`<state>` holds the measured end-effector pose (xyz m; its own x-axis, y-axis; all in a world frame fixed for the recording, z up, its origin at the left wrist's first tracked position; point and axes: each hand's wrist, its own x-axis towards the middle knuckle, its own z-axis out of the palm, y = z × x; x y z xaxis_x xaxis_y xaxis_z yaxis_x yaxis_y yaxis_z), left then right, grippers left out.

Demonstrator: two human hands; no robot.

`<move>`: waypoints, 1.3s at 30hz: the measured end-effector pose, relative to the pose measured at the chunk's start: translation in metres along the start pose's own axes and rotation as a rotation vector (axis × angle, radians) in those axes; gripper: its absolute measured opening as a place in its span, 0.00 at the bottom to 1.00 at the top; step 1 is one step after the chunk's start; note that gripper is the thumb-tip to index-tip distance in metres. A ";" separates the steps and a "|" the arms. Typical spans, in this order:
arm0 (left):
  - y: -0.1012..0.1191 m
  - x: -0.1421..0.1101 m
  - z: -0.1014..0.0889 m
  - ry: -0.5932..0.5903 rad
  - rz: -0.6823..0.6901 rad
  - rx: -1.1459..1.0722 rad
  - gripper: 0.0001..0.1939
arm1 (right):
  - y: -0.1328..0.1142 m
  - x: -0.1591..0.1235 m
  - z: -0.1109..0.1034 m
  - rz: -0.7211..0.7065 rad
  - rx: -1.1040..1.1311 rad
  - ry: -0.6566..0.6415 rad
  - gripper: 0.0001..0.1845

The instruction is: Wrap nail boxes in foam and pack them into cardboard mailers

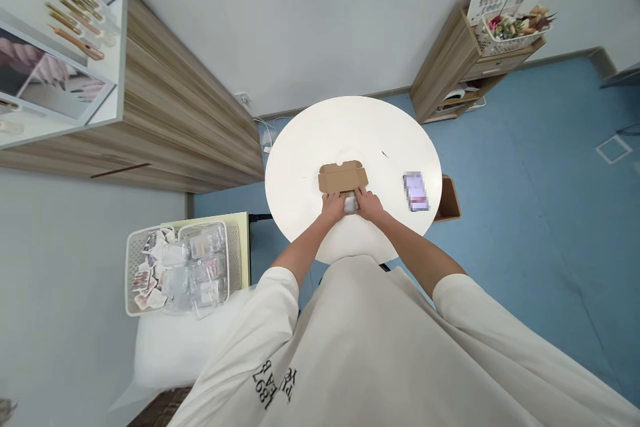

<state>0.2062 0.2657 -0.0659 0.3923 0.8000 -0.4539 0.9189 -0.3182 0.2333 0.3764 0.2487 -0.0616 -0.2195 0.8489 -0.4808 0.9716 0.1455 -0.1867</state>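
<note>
1. Biggest worry imo: the cardboard box (343, 180) getting creased. Its lid stands open, away from the body, and the left hand (333, 205) and right hand (369, 204) are at its near part, 1 on each side. Uneven pressure there could buckle the thin walls or skew the fold.
2. The pale, see-through-looking item (351, 204) could get pinched or pop up, I reckon, if the 2 sides get squeezed together or it isn't sitting flat. Too small to tell what it is.
3. The box could also slide, since the white table (305, 133) looks smooth. The phone (416, 192) is off to the right, well apart, so low risk of a bump. Same for the little dark thing (385, 154) beyond the right hand.
4. Where stuff lies: the item is between the 2 hands, with the open lid just beyond the fingertips, flat side up.
5. Fingers: bent and together on the left, reaching forward at the box edge on the right. Can't tell if either hand really grips the cardboard or just presses on it.
</note>
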 end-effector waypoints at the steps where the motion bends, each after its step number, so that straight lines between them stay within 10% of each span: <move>1: 0.002 -0.001 0.002 0.040 0.001 0.024 0.11 | 0.000 0.000 0.001 0.000 0.006 0.007 0.40; 18: -0.009 -0.015 0.014 0.046 0.122 -0.109 0.15 | 0.003 0.002 0.005 -0.022 0.094 0.019 0.44; 29: -0.054 -0.017 -0.006 0.453 -0.403 -0.774 0.12 | 0.006 -0.009 0.010 -0.092 0.087 0.091 0.45; 34: -0.066 -0.008 -0.015 0.428 -0.548 -1.084 0.18 | 0.012 -0.006 0.000 0.058 0.321 0.353 0.29; 39: -0.068 0.003 -0.025 0.366 -0.595 -1.313 0.28 | 0.024 0.016 -0.016 0.333 0.824 0.411 0.35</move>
<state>0.1436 0.3025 -0.0611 -0.2330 0.7884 -0.5693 0.1648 0.6090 0.7759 0.3972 0.2737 -0.0598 0.2543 0.9158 -0.3109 0.5776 -0.4016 -0.7107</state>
